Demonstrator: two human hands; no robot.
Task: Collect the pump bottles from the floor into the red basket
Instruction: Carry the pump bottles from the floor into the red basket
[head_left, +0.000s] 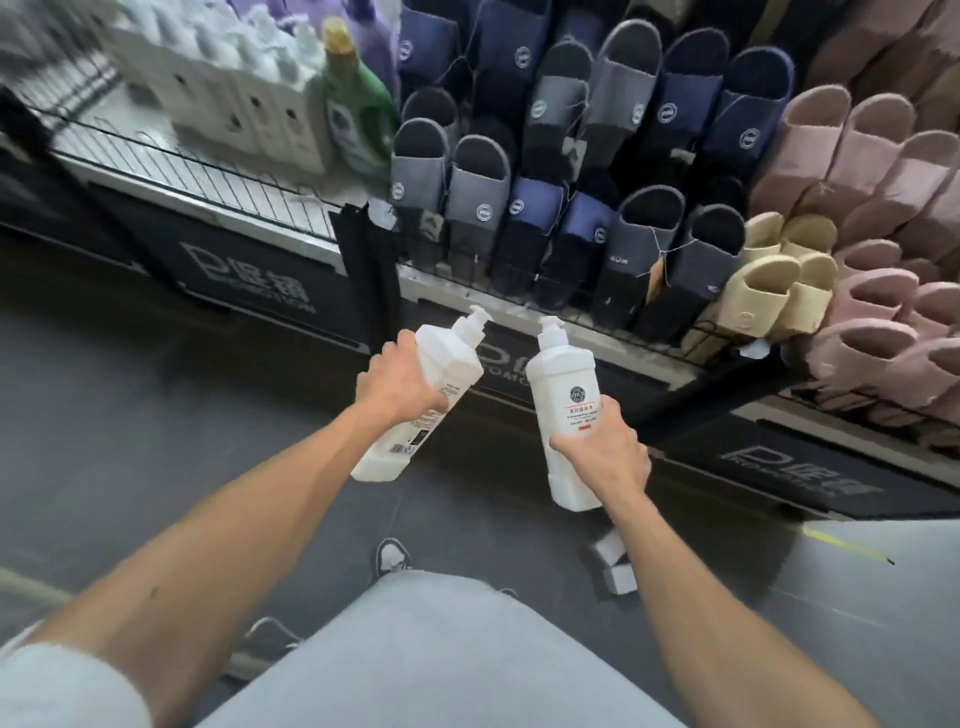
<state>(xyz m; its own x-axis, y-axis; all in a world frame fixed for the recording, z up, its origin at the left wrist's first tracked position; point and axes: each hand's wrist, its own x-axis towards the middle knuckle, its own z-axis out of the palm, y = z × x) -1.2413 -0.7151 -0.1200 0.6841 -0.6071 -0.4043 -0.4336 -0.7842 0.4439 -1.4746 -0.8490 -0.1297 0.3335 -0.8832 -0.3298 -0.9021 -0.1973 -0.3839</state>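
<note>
- Left hand (400, 384) wrapped around a white pump bottle (422, 400), tilted, pump pointing up and right.
- Right hand (602, 452) gripping second white pump bottle (566, 395), near upright, just beside the first.
- Slippers (597, 171) racked beyond both hands; dark floor (156, 395) below.

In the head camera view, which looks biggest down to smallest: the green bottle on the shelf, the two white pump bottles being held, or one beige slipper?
1. The two white pump bottles, left-hand and right-hand: alike, though nearest the camera.
2. Green bottle, blurred.
3. Beige slipper.
</note>
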